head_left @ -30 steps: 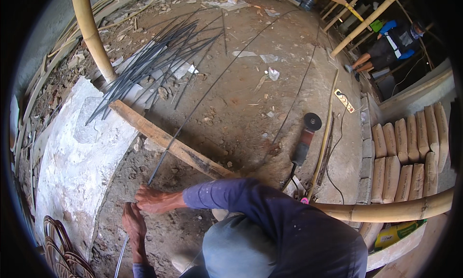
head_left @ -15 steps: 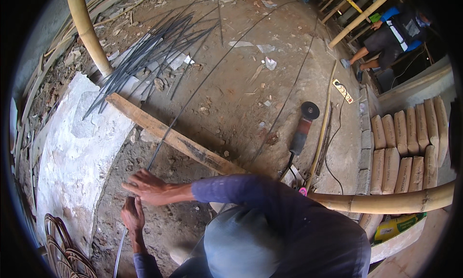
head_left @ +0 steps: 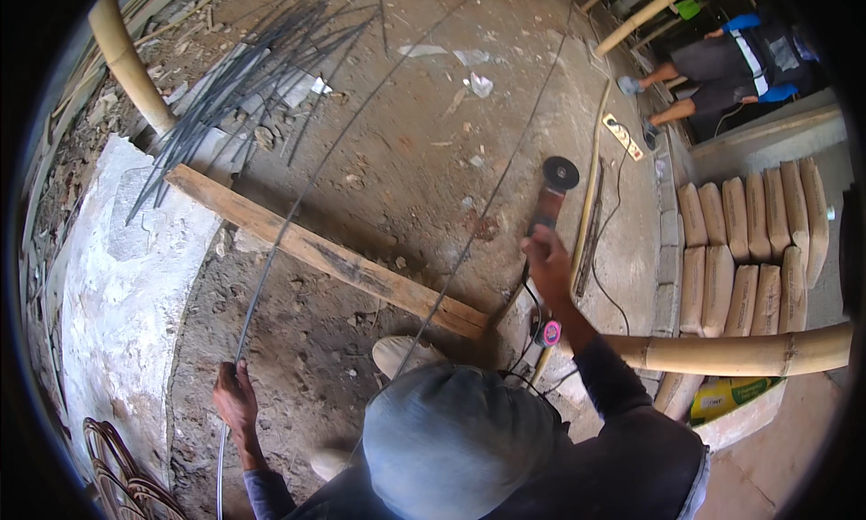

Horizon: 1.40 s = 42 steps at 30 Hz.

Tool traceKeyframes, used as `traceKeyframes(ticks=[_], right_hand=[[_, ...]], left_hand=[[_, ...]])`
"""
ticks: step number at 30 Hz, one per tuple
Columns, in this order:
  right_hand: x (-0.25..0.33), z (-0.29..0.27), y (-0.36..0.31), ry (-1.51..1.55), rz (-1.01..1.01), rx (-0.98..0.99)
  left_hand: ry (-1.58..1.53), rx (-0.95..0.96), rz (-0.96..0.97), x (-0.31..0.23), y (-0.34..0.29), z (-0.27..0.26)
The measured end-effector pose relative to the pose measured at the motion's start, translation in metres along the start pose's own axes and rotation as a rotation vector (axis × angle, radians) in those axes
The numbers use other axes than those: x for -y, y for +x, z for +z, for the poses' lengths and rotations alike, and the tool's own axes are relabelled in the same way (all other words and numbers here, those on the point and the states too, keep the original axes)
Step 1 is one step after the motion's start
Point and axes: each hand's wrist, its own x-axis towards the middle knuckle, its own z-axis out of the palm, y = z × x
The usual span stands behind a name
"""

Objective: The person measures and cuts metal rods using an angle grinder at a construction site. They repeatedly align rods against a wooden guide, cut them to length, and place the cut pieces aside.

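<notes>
Left hand: The person's left hand (head_left: 236, 398) is closed round a thin metal rod (head_left: 257, 290), pinching it between thumb and fingers at the lower left.
Held rod: It slants up and away from the hand, crosses over the wooden plank (head_left: 343, 260) and runs on above the dirt floor (head_left: 379, 173); below the hand it looks shiny and leaves the view at the bottom.
Right hand: The right hand (head_left: 547, 263) is at the rear end of the grinder (head_left: 546, 206), fingers curled — the hand is blurred, so I cannot tell whether it is gripping the tool.
Grinder: It is beyond the plank's right end, its round black disc (head_left: 560, 173) on the side away from the person.
Second rod: A thin dark rod (head_left: 514, 164) runs between the held rod and the grinder, crossing the plank towards its right end.
Rod pile: Many dark rods (head_left: 244, 96) lie in a loose heap at the upper left, near an upright bamboo pole (head_left: 131, 64).
Left edge: A whitish sheet (head_left: 126, 322) lies left of the left hand, with bent metal loops (head_left: 113, 457) at the lower left corner.
Right side: A power strip (head_left: 622, 137) lies past the grinder; brown bags (head_left: 732, 218) are stacked farther right — a level bamboo pole (head_left: 704, 355) passes below them.
Upper right: Another person (head_left: 713, 69) in shorts and blue sleeves.
</notes>
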Motion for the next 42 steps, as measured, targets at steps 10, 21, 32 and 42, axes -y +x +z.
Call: traceKeyframes(ticks=[10, 21, 32, 42], right_hand=[[-0.11, -0.034, 0.044, -0.198, 0.249, -0.069], [-0.16, -0.06, 0.015, 0.026, 0.353, 0.004], [-0.135, -0.025, 0.066, 0.012, 0.368, 0.047], [-0.105, 0.007, 0.097, 0.033, 0.401, 0.133]], left_hand=[[-0.027, 0.037, -0.065, 0.003, 0.002, 0.002], [-0.084, 0.029, 0.019, 0.004, 0.001, 0.001], [-0.016, 0.003, 0.029, -0.001, -0.001, -0.005], [0.035, 0.023, -0.013, -0.013, -0.002, -0.012]])
